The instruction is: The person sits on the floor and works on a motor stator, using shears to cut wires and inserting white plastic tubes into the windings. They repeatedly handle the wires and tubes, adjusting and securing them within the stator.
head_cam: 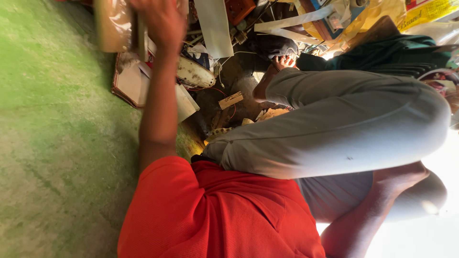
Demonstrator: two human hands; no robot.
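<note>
1. Left hand [160, 21] is up at the top of the view, with the arm stretched straight out from the red sleeve [165, 181]. It's motion-blurred.
2. The fingers look curled shut on the edge of a brownish plastic packet [112, 26]. A thin dark strip [142, 36] sits between the packet and the palm. The blur hides the exact finger placement.
3. The packet is held off the floor, above the green floor [57, 119] on one side and the clutter pile on the other.
4. Right hand [401, 177] is low on the right, pressed against the underside of the bent leg in grey trousers [344, 124]. Glare washes out the fingers, so I can't tell if they're spread or closed.
5. Just under the left forearm there's a flat open box with a reddish rim [129, 81], and beside it a white oval plastic piece [193, 71].
6. A white flat panel [213, 26] leans near the left hand, with an orange part [239, 8] just beside it.
7. A small tan block [231, 100] lies on the dark ground, with thin red wire near it.
8. The person's bare foot [277, 64] is planted in the clutter, touching a dark cloth bundle [272, 45].
9. A dark green cloth [382, 52] lies beyond the knee, with yellow bags [377, 14] behind it.
</note>
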